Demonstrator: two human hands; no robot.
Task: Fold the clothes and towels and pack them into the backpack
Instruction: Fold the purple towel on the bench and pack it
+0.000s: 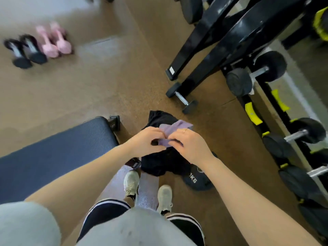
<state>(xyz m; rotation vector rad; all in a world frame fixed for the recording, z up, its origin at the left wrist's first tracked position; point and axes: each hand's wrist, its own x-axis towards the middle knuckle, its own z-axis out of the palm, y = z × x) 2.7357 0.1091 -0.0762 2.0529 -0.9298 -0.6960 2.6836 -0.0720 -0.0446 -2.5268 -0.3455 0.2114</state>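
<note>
A small purple cloth (173,128) is held up between both hands above the floor. My left hand (145,141) pinches its near left edge and my right hand (190,144) grips its near right edge, a ring on one finger. Below the hands lies a crumpled black garment (163,164) on the floor, partly hidden by the hands. No backpack shows in this view.
A dark blue padded bench (53,153) is at the left. A black weight plate (197,181) lies beside the garment. A dumbbell rack (284,139) runs along the right. A loose dumbbell (182,98) lies ahead; pink and black dumbbells (40,45) sit at far left. My shoes (147,190) stand on the brown floor.
</note>
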